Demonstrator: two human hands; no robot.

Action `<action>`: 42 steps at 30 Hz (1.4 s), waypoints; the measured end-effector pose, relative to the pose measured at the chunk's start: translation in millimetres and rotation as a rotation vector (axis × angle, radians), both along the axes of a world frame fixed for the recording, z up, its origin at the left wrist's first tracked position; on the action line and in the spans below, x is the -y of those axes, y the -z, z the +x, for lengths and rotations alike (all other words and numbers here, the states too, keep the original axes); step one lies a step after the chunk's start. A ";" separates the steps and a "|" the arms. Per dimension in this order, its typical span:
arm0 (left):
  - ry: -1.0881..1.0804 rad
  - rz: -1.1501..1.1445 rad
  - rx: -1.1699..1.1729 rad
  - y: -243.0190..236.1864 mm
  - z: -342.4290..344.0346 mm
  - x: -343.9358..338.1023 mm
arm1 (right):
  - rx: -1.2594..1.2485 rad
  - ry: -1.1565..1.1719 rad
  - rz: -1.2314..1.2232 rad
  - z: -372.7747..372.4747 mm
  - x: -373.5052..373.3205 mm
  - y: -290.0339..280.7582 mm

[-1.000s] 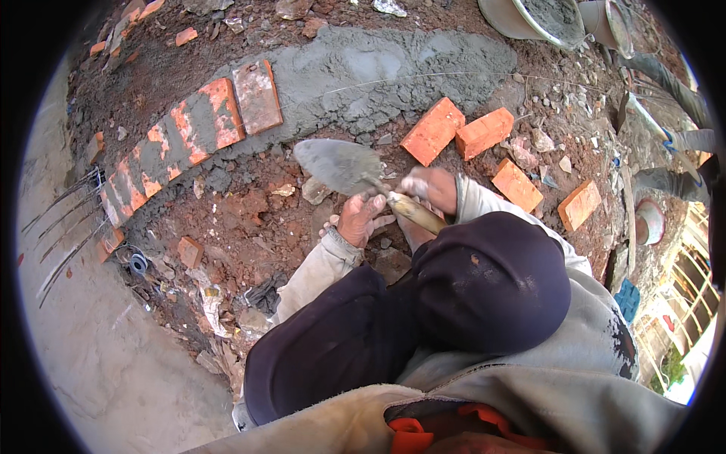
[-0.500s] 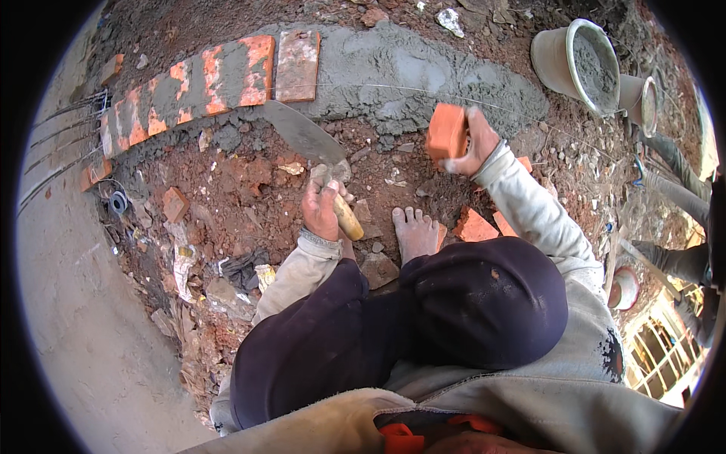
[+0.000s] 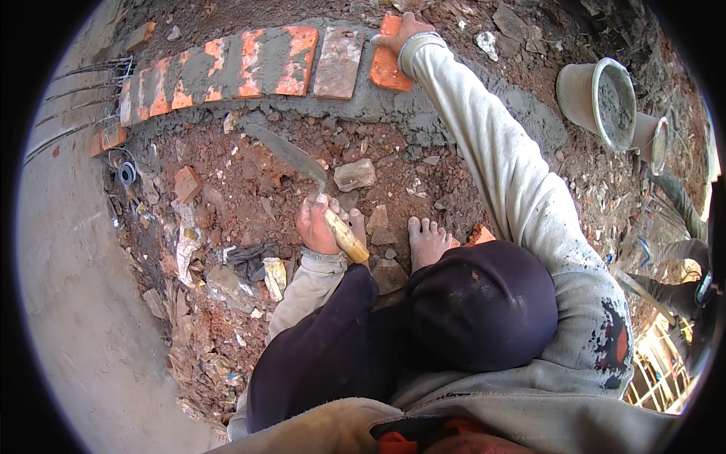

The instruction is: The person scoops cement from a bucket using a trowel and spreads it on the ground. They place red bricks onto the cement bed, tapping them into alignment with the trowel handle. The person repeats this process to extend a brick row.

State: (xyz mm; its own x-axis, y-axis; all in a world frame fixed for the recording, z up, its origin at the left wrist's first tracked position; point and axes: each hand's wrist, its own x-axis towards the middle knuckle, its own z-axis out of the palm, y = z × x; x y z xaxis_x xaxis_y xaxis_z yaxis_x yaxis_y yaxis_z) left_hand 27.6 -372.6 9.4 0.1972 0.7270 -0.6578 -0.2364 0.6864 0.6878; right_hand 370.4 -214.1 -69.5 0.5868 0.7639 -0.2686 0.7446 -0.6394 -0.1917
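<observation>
My right hand [image 3: 408, 34] reaches far forward and grips the far end of an orange brick [image 3: 389, 66]. This brick rests on the wet mortar bed [image 3: 423, 106], right of a paler brick [image 3: 338, 63], with a narrow gap between them. To the left runs a row of bricks [image 3: 249, 64] smeared with grey mortar. Nearer to me, my left hand [image 3: 318, 225] is closed round the yellowish wooden handle of a trowel [image 3: 291, 155]. Its blade points forward and left, over the soil in front of the row.
A bucket of mortar [image 3: 616, 102] lies tilted at the right, with a smaller bucket [image 3: 656, 144] beside it. Steel bars [image 3: 83, 94] stick out at the left. A stone [image 3: 355, 175] and brick pieces [image 3: 187, 184] litter the soil. Another person's legs [image 3: 681, 257] show at the right edge.
My right hand has carried the orange brick forward and left, from above the soil onto the mortar beside the paler brick. My left hand still holds the trowel, in about the same place.
</observation>
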 end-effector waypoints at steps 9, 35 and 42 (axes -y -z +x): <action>-0.092 0.000 -0.027 -5.0 -19.4 -2.9 | -0.236 0.118 -0.021 -28.9 16.4 1.3; 0.081 -0.004 -0.003 -6.0 2.4 -5.7 | -0.131 -0.054 -0.018 -23.0 18.2 18.5; 0.106 0.147 0.064 -14.2 26.7 -21.2 | 0.114 -0.131 0.243 -73.4 80.6 -47.8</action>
